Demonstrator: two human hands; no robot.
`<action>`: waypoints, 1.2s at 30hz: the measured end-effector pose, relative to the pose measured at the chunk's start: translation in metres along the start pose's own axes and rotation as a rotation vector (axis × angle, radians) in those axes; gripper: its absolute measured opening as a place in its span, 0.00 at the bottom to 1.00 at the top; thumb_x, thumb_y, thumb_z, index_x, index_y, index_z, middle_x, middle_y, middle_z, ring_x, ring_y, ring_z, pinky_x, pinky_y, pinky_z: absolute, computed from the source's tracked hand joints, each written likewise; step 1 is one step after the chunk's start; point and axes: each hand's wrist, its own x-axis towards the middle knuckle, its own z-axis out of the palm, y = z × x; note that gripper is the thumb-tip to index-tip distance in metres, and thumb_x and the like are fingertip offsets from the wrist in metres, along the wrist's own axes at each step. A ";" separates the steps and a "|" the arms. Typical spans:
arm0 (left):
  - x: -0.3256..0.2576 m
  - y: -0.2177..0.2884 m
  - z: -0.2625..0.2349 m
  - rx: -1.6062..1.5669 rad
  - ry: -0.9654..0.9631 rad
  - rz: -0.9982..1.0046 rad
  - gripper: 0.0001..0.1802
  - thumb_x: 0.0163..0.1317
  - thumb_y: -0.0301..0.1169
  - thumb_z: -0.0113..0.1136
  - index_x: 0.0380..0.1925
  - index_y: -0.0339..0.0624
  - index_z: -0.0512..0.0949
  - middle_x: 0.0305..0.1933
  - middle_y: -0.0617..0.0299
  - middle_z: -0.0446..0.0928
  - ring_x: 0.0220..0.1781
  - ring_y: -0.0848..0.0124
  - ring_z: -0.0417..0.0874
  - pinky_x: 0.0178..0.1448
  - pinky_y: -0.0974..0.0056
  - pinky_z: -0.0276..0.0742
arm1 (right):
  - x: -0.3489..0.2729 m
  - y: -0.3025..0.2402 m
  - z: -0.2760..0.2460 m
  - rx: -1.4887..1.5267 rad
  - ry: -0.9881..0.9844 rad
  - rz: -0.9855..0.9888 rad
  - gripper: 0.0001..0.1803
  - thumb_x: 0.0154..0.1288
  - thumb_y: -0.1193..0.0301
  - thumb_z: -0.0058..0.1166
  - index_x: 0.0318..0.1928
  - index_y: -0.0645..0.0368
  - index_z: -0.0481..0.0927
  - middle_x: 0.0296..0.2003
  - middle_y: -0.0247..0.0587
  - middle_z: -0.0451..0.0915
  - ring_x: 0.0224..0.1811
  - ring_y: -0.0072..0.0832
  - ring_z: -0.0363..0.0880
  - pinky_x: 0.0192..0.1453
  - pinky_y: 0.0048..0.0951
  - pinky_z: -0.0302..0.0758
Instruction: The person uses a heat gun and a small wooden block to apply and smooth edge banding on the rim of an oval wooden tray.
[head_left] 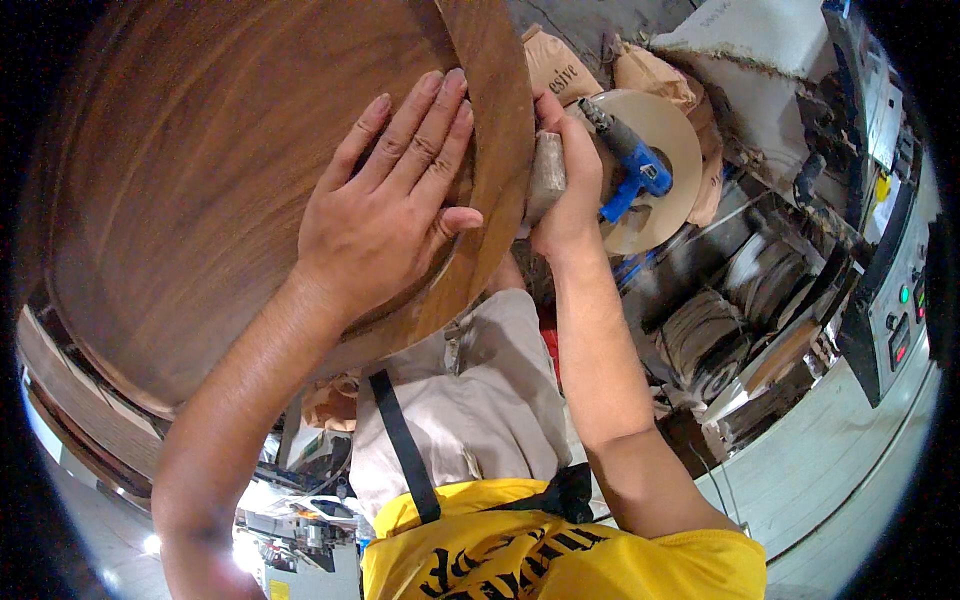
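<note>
A large round tabletop with brown wood grain [180, 200] fills the upper left, with a raised, curved rim [500, 120] along its right side. My left hand [385, 215] lies on it near the rim, fingers stretched out and palm down. Just outside that rim, my right hand [575, 190] is closed around a worn, greyish block [546, 172]. The block is close against the outer edge; whether it presses on it I cannot tell. The fingers on its far side are partly hidden.
To the right, a blue heat gun [640, 165] lies on a cream-coloured roll [682, 135]. Brown paper sacks [555, 68] stand behind it. Several coils of strip [705, 345] lie lower right, beside a machine with a control panel [895, 325].
</note>
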 end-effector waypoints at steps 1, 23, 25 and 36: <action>0.000 0.000 0.000 -0.001 0.002 0.006 0.38 0.71 0.53 0.46 0.70 0.36 0.65 0.79 0.54 0.59 0.81 0.62 0.57 0.82 0.54 0.48 | -0.001 -0.002 0.001 0.050 0.011 0.034 0.19 0.78 0.61 0.35 0.52 0.58 0.78 0.46 0.36 0.81 0.48 0.23 0.78 0.56 0.26 0.73; 0.002 0.001 -0.001 -0.013 -0.038 0.010 0.40 0.72 0.55 0.42 0.72 0.36 0.62 0.80 0.54 0.56 0.82 0.61 0.55 0.82 0.53 0.45 | 0.014 -0.002 -0.004 0.083 0.065 -0.008 0.19 0.77 0.60 0.37 0.50 0.57 0.78 0.43 0.36 0.81 0.46 0.22 0.78 0.53 0.26 0.74; 0.003 0.001 0.000 -0.011 -0.040 0.011 0.40 0.72 0.55 0.42 0.72 0.36 0.62 0.80 0.54 0.56 0.82 0.61 0.55 0.82 0.53 0.45 | 0.011 -0.001 -0.001 0.151 0.108 0.002 0.19 0.77 0.60 0.37 0.50 0.58 0.78 0.43 0.36 0.81 0.46 0.22 0.78 0.54 0.26 0.74; 0.003 0.001 0.000 -0.008 -0.037 0.008 0.40 0.71 0.56 0.42 0.72 0.35 0.62 0.80 0.53 0.56 0.82 0.60 0.54 0.82 0.52 0.45 | -0.010 0.009 0.001 0.080 0.072 -0.154 0.16 0.76 0.64 0.36 0.51 0.58 0.75 0.46 0.34 0.77 0.50 0.22 0.75 0.58 0.25 0.71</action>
